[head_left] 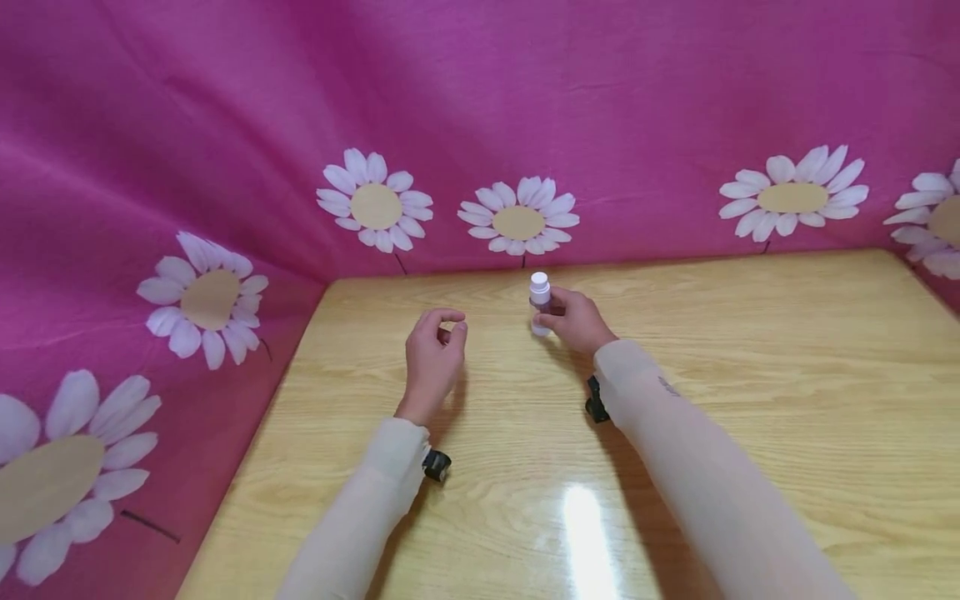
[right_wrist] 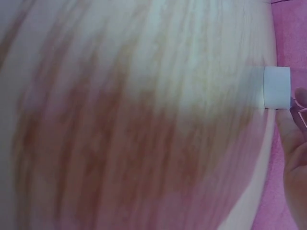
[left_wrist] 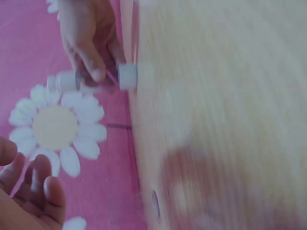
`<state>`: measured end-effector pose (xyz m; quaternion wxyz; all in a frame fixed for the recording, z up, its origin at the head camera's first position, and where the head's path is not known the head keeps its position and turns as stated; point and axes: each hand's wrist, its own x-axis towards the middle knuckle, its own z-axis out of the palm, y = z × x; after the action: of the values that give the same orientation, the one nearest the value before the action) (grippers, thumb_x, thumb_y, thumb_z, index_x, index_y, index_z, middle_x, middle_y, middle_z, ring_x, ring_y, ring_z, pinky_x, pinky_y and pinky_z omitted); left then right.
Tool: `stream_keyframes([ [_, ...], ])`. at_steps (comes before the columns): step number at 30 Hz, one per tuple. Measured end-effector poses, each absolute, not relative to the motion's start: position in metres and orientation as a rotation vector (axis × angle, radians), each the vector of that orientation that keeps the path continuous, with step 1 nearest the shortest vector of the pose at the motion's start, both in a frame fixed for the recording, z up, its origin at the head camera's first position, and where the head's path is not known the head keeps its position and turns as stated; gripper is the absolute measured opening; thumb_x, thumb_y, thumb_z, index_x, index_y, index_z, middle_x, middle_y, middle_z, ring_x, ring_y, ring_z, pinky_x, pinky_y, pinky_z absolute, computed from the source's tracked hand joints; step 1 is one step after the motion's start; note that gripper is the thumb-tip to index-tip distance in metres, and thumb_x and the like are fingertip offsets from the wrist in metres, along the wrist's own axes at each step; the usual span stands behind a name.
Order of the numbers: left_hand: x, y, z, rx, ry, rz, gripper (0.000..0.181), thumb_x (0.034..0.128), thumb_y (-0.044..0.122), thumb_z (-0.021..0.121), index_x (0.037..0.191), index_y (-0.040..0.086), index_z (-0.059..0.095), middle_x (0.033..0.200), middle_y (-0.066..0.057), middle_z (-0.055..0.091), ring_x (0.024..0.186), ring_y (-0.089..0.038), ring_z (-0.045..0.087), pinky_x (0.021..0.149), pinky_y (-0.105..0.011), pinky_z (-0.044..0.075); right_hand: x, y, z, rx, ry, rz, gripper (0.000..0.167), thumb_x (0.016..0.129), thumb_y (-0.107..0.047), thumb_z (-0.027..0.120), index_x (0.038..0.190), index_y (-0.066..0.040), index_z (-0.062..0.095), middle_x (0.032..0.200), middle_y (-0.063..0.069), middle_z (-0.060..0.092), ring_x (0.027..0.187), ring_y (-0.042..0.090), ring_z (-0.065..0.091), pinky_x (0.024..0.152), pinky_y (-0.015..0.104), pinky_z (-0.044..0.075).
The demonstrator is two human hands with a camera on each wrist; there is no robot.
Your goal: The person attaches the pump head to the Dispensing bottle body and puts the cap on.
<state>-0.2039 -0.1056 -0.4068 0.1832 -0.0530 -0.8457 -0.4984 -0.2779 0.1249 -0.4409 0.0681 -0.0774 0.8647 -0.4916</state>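
Note:
Toward the far side of the table, my right hand [head_left: 577, 321] grips a small upright bottle [head_left: 540, 292] with a white cap, a see-through middle and a white base. Thumb and fingers wrap around its middle, as the left wrist view shows with the bottle [left_wrist: 67, 81] lying sideways in the picture. Only the white base of the bottle [right_wrist: 277, 88] shows in the right wrist view, at the table surface; whether it touches is unclear. To the left of the bottle, my left hand [head_left: 435, 354] hovers over the table with loosely bent fingers, holding nothing.
A light wooden table [head_left: 750, 400] with a glossy light reflection lies under both arms. Behind it and along its left side hangs a magenta cloth [head_left: 630, 108] printed with white daisies. A small black wrist device [head_left: 437, 465] sits at each sleeve cuff.

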Motion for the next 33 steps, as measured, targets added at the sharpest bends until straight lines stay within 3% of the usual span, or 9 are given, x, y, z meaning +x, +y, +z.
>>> stream_keyframes([
  [6, -0.221, -0.129, -0.406, 0.018, -2.278, -1.391, 0.015, 0.0933, 0.014, 0.064, 0.102, 0.004, 0.070, 0.099, -0.012, 0.065, 0.077, -0.018, 0.058, 0.066, -0.023, 0.044, -0.277, 0.121, -0.439, -0.253, 2.632, -1.451, 0.047, 0.097, -0.011, 0.063, 0.143, -0.006, 0.051, 0.136, 0.020, 0.061, 0.130, 0.035, 0.057, 0.111, 0.046, 0.044],
  [13, -0.240, -0.143, -0.408, 0.109, -2.371, -1.347, 0.024, 0.0951, 0.021, 0.060, 0.111, 0.003, 0.066, 0.112, -0.012, 0.061, 0.087, -0.023, 0.058, 0.074, -0.027, 0.043, -0.277, 0.123, -0.436, -0.223, 2.610, -1.443, 0.048, 0.097, -0.011, 0.062, 0.144, -0.007, 0.050, 0.138, 0.019, 0.059, 0.132, 0.035, 0.055, 0.112, 0.047, 0.043],
  [18, -0.249, -0.149, -0.413, 0.065, -2.522, -1.274, 0.041, 0.0922, 0.031, 0.065, 0.123, 0.004, 0.060, 0.124, -0.013, 0.057, 0.098, -0.027, 0.056, 0.083, -0.036, 0.045, -0.280, 0.125, -0.438, -0.210, 2.595, -1.426, 0.050, 0.098, -0.013, 0.062, 0.145, -0.008, 0.049, 0.140, 0.018, 0.058, 0.134, 0.034, 0.053, 0.114, 0.047, 0.041],
  [23, -0.255, -0.153, -0.418, 0.066, -2.778, -1.248, 0.070, 0.0883, 0.039, 0.071, 0.143, 0.006, 0.042, 0.142, -0.014, 0.047, 0.125, -0.031, 0.049, 0.105, -0.046, 0.043, -0.280, 0.124, -0.438, -0.217, 2.626, -1.403, 0.049, 0.098, -0.014, 0.062, 0.145, -0.008, 0.049, 0.139, 0.018, 0.059, 0.132, 0.034, 0.054, 0.113, 0.048, 0.042],
  [27, -0.259, -0.154, -0.422, 0.056, -2.919, -1.218, 0.081, 0.0849, 0.033, 0.076, 0.148, 0.004, 0.034, 0.146, -0.018, 0.044, 0.132, -0.034, 0.046, 0.112, -0.047, 0.039, -0.281, 0.124, -0.438, -0.219, 2.615, -1.409, 0.050, 0.098, -0.013, 0.062, 0.145, -0.007, 0.048, 0.139, 0.019, 0.059, 0.132, 0.035, 0.054, 0.113, 0.048, 0.042],
  [33, -0.264, -0.156, -0.425, 0.075, -2.976, -1.266, 0.079, 0.0857, 0.024, 0.075, 0.150, 0.003, 0.034, 0.144, -0.018, 0.049, 0.135, -0.033, 0.048, 0.114, -0.045, 0.039, -0.279, 0.123, -0.437, -0.213, 2.609, -1.404, 0.048, 0.098, -0.013, 0.062, 0.144, -0.007, 0.050, 0.138, 0.019, 0.059, 0.132, 0.035, 0.054, 0.113, 0.048, 0.041],
])
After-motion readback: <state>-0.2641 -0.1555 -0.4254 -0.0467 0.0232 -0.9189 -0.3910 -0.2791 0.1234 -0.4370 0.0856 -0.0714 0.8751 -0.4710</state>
